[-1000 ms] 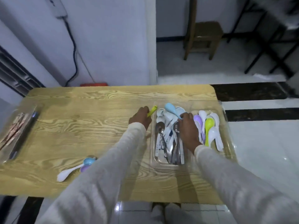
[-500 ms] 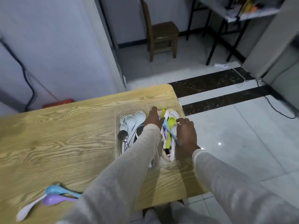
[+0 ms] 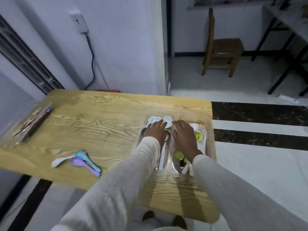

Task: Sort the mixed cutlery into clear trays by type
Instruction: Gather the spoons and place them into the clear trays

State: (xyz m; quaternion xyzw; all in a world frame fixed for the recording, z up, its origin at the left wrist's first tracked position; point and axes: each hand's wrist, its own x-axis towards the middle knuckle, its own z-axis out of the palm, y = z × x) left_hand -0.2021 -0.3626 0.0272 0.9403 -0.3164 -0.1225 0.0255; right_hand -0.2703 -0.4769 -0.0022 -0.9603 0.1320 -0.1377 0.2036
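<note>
Head view. Left hand [image 3: 155,130] lies palm-down, fingers spread, over white spoons [image 3: 159,121] in the left clear tray [image 3: 167,161]; whether it grips anything, cannot tell. Right hand [image 3: 185,136] lies flat, fingers loosely apart, over the right clear tray [image 3: 204,130] holding a yellow-green spoon [image 3: 198,135]; grip, cannot tell. Both trays sit near the tabletop [image 3: 100,124] right edge. Three loose spoons, white [image 3: 59,161], blue [image 3: 85,158], purple [image 3: 80,163], lie close to the near edge. A third tray [image 3: 15,130] occupies the far-left corner. Middle tabletop open.
</note>
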